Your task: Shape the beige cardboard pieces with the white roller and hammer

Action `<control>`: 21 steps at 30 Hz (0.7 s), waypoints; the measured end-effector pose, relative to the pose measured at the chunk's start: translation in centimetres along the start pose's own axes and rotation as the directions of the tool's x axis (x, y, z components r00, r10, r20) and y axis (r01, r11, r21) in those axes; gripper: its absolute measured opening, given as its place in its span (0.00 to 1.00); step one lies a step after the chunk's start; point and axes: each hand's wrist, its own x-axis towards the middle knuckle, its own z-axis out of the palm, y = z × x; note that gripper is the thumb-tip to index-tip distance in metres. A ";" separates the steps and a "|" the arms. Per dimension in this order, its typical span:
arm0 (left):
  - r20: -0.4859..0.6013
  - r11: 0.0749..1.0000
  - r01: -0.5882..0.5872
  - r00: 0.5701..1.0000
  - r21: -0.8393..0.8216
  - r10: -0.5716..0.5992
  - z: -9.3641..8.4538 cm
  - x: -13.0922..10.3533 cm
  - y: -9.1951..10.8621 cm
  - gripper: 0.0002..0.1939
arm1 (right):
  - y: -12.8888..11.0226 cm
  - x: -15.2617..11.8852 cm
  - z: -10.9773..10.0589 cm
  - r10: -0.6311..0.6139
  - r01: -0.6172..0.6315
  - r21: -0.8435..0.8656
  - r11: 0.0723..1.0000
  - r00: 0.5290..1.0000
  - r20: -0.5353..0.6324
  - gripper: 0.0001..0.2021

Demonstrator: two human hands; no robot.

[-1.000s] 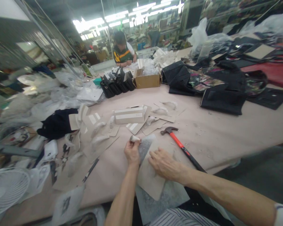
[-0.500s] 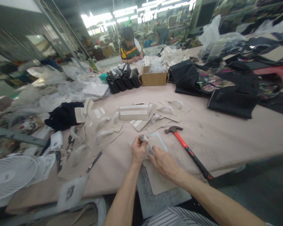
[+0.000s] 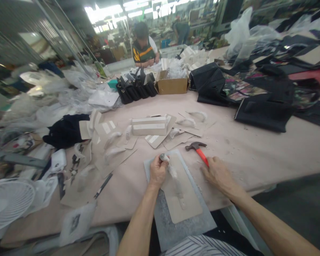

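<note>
My left hand (image 3: 158, 172) pinches a whitish wrapped piece with a round grey end (image 3: 164, 156), at the top of a beige board (image 3: 188, 209). A strip in clear plastic (image 3: 173, 172) runs from that piece down the board. Beneath the board is a grey slab (image 3: 162, 217) at the table's front edge. My right hand (image 3: 218, 176) is closed round the handle of a claw hammer (image 3: 202, 155); the orange neck and dark head stick out past the fingers, while the rest of the handle is hidden under hand and forearm.
Beige boards with white strips (image 3: 149, 127) lie ahead, plastic-wrapped pieces among them. Farther back are black bags (image 3: 136, 87), a cardboard box (image 3: 172, 86) and black bag panels (image 3: 264, 115). At left are a cutter-like tool (image 3: 103, 185) and a white fan (image 3: 10, 206). Another person (image 3: 144, 48) sits opposite.
My right hand has left the wrapped piece and moved right onto the hammer handle. More of the board and the plastic-covered strip now shows. My left hand keeps its pinch.
</note>
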 end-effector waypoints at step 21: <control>-0.009 0.981 -0.093 0.995 0.169 0.096 0.4 -0.5 0.6 0.10 | -4.4 -2.9 -7.0 -0.275 0.319 0.453 0.832 0.948 -0.161 0.10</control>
